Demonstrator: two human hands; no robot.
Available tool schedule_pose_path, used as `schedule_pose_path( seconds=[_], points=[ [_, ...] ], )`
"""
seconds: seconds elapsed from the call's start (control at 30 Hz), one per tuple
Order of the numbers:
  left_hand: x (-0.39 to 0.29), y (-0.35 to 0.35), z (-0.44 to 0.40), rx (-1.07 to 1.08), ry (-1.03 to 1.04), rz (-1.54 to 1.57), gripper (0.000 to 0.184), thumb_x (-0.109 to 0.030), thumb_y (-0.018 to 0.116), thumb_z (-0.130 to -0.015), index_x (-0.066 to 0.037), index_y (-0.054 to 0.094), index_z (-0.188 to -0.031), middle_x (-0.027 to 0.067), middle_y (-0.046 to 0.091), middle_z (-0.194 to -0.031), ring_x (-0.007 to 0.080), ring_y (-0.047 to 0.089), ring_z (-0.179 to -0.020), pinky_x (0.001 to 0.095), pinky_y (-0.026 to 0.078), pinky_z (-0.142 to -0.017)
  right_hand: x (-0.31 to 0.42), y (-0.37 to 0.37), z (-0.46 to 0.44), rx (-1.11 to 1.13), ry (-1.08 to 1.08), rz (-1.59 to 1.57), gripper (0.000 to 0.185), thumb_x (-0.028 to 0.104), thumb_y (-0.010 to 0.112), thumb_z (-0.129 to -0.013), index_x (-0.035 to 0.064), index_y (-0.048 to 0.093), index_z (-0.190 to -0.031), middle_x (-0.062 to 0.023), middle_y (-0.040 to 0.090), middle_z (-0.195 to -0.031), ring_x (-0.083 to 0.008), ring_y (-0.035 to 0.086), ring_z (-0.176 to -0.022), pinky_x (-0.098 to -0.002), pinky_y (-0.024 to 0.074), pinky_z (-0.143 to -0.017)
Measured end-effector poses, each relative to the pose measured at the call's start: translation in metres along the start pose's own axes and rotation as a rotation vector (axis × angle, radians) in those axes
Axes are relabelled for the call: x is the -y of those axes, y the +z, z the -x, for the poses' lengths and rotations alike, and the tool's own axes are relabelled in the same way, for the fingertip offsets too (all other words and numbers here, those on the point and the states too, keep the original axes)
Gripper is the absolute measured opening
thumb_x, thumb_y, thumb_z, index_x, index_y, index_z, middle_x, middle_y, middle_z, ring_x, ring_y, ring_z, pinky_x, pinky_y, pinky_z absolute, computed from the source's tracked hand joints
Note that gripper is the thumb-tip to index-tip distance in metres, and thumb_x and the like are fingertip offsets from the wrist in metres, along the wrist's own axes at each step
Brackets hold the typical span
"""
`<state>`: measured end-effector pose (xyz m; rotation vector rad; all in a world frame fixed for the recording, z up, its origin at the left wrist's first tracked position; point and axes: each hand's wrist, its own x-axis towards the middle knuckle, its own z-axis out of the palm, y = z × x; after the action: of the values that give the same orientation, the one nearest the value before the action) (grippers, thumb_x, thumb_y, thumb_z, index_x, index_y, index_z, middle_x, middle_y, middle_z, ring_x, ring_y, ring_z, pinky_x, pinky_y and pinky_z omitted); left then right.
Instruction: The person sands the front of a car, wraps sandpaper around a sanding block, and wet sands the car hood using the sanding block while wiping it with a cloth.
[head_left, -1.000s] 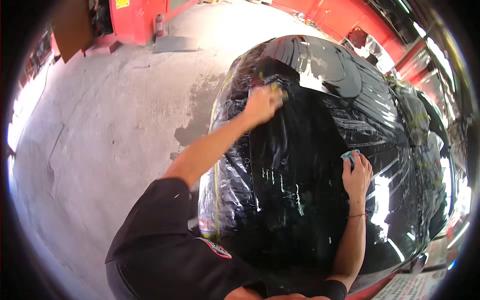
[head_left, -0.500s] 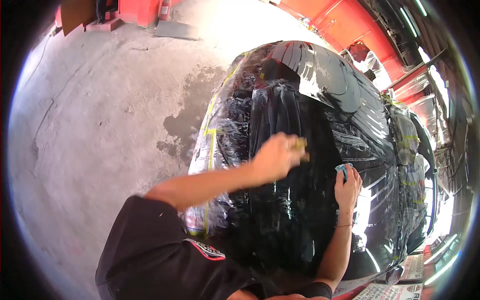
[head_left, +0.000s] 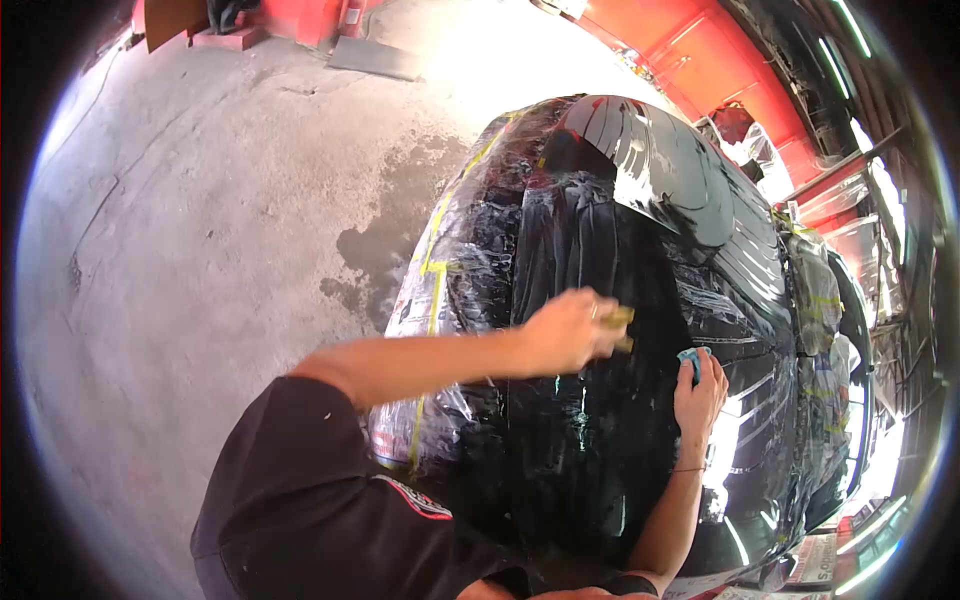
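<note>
My left hand [head_left: 568, 332] is closed round a small yellowish block [head_left: 620, 328], perhaps a sanding block. It is over the wet black car panel [head_left: 600, 440], which looks like a hood. Further right, my right hand [head_left: 700, 395] grips a crumpled light-blue cloth or sponge [head_left: 690, 360] and rests on the same panel. Whitish streaks of liquid run over the glossy paint around both hands. The underside of the yellowish block is hidden.
Clear plastic sheeting [head_left: 405, 330] with yellow tape [head_left: 437, 300] covers the car's left side. More plastic [head_left: 815, 290] hangs along its right side. Concrete floor [head_left: 200, 250] with a wet patch [head_left: 375, 240] lies left. A person's legs [head_left: 225, 15] show at top left.
My left hand has shifted slightly right and down in the view with the block. The whole view has also moved a little, and my right hand stays on the panel.
</note>
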<state>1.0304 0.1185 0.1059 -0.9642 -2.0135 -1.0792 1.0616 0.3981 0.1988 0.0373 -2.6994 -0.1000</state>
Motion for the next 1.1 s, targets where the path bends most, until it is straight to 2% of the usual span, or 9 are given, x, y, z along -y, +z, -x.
schedule_pose_path(
  seconds=[0.13, 0.4, 0.47, 0.53, 0.57, 0.77, 0.9, 0.93, 1.1],
  points=[
    [0.129, 0.033, -0.112, 0.076, -0.329, -0.305, 0.021, -0.026, 0.062, -0.089, -0.010, 0.069, -0.101, 0.0153, 0.066, -0.094, 0.0353, 0.061, -0.092, 0.0473, 0.049, -0.079, -0.002, -0.002, 0.000, 0.000, -0.007, -0.028, 0.043, 0.032, 0.058, -0.096, 0.0074, 0.062, -0.131, -0.0206, 0.057, -0.134, -0.0391, 0.050, -0.126, -0.0496, 0.0343, -0.109],
    [0.005, 0.004, -0.007, -0.198, -0.067, -0.099, 0.018, -0.021, 0.063, -0.088, -0.010, 0.069, -0.101, 0.0124, 0.066, -0.106, 0.0320, 0.062, -0.098, 0.0464, 0.049, -0.082, 0.000, -0.002, 0.000, -0.021, 0.018, -0.040, 0.040, 0.032, 0.059, -0.095, 0.0078, 0.064, -0.127, -0.0196, 0.059, -0.132, -0.0383, 0.051, -0.125, -0.0493, 0.0354, -0.107],
    [0.021, -0.020, -0.017, 0.030, 0.089, -0.098, 0.018, -0.020, 0.064, -0.087, -0.009, 0.068, -0.101, 0.0115, 0.066, -0.111, 0.0279, 0.062, -0.106, 0.0466, 0.049, -0.087, 0.000, 0.002, -0.001, -0.024, 0.019, -0.056, 0.040, 0.033, 0.059, -0.095, 0.0082, 0.064, -0.127, -0.0190, 0.060, -0.131, -0.0378, 0.051, -0.125, -0.0492, 0.0357, -0.107],
    [0.142, 0.010, -0.066, 0.107, -0.528, -0.343, 0.025, -0.028, 0.064, -0.087, -0.007, 0.068, -0.101, 0.0148, 0.069, -0.092, 0.0331, 0.067, -0.087, 0.0478, 0.054, -0.077, -0.002, -0.001, -0.001, -0.024, 0.006, -0.043, 0.041, 0.034, 0.060, -0.094, 0.0089, 0.065, -0.126, -0.0174, 0.061, -0.129, -0.0370, 0.052, -0.124, -0.0487, 0.0363, -0.106],
    [0.160, 0.001, -0.079, -0.209, -0.428, -0.253, 0.028, -0.030, 0.062, -0.089, -0.005, 0.067, -0.101, 0.0189, 0.066, -0.082, 0.0379, 0.066, -0.078, 0.0500, 0.054, -0.069, -0.002, -0.001, 0.003, -0.031, 0.020, -0.033, 0.041, 0.034, 0.060, -0.094, 0.0089, 0.065, -0.126, -0.0174, 0.061, -0.129, -0.0370, 0.052, -0.124, -0.0487, 0.0363, -0.106],
    [0.006, -0.013, 0.057, -0.120, -0.294, -0.143, 0.040, -0.027, 0.060, -0.093, -0.014, 0.062, -0.131, 0.0215, 0.060, -0.129, 0.0417, 0.056, -0.119, 0.0491, 0.045, -0.102, -0.001, 0.002, 0.001, -0.104, 0.010, -0.037, 0.039, 0.034, 0.062, -0.093, 0.0102, 0.066, -0.123, -0.0148, 0.062, -0.126, -0.0354, 0.054, -0.121, -0.0491, 0.0373, -0.104],
    [0.090, -0.014, 0.042, -0.084, -0.390, -0.383, 0.036, -0.028, 0.061, -0.093, -0.009, 0.068, -0.123, 0.0212, 0.059, -0.131, 0.0424, 0.059, -0.112, 0.0501, 0.049, -0.092, -0.001, 0.001, 0.003, -0.155, -0.005, -0.051, 0.035, 0.033, 0.063, -0.091, 0.0110, 0.068, -0.119, -0.0134, 0.063, -0.123, -0.0346, 0.055, -0.119, -0.0488, 0.0379, -0.102],
    [0.113, -0.031, 0.001, -0.077, -0.742, -0.163, 0.035, -0.028, 0.062, -0.093, -0.007, 0.069, -0.120, 0.0230, 0.064, -0.122, 0.0425, 0.064, -0.102, 0.0487, 0.051, -0.087, -0.001, 0.001, 0.003, -0.159, -0.009, -0.057, 0.035, 0.033, 0.063, -0.091, 0.0120, 0.068, -0.119, -0.0123, 0.064, -0.121, -0.0336, 0.056, -0.117, -0.0485, 0.0386, -0.101],
    [0.111, -0.023, 0.010, -0.197, -0.557, -0.153, 0.035, -0.019, 0.066, -0.092, -0.006, 0.068, -0.124, 0.0211, 0.064, -0.124, 0.0401, 0.062, -0.110, 0.0440, 0.049, -0.095, -0.001, 0.001, 0.003, -0.201, -0.026, -0.036, 0.033, 0.032, 0.066, -0.089, 0.0112, 0.069, -0.115, -0.0113, 0.065, -0.118, -0.0329, 0.058, -0.114, -0.0471, 0.0401, -0.099]
  ],
)
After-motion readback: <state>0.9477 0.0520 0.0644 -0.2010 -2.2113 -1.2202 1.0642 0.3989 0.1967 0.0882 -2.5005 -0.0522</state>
